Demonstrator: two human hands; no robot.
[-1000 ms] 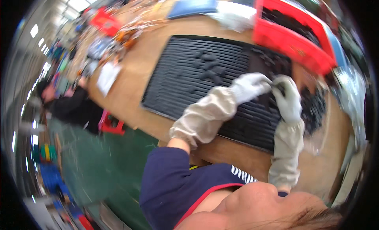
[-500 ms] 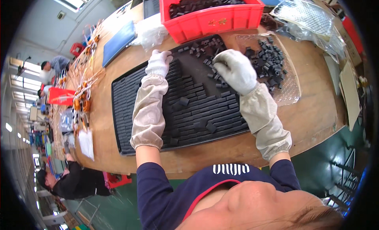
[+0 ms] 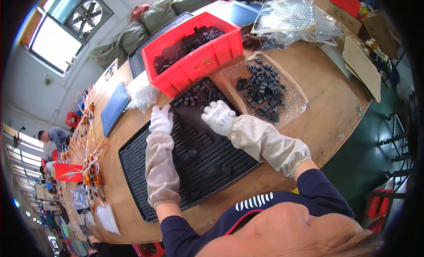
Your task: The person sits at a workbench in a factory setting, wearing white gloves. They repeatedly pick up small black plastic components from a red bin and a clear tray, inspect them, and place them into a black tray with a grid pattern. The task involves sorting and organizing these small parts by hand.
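A black tray (image 3: 194, 117) lies on the table, mostly filled with close rows of small black blocks (image 3: 205, 147). A few blocks rest loose on top of the rows. My left hand (image 3: 161, 119), in a white glove, is at the far left end of the rows, its fingers bent together; whatever they hold is hidden. Over the tray's bare far part, my gloved right hand (image 3: 219, 117) has its fingers curled downward beside loose black tubular pieces (image 3: 201, 92). Its fingertips are partly hidden, so I cannot make out what is in them.
A red bin (image 3: 194, 73) of black pieces stands beyond the tray. To the right, more black pieces (image 3: 265, 87) are heaped on a clear plastic sheet (image 3: 298, 102). A blue panel (image 3: 115, 107) and a plastic bag (image 3: 143, 93) lie left. Co-workers are at the far left.
My right hand has moved left and down, from near the heap to the tray's bare part. My left hand stays at the row ends. The whole view has turned and shifted.
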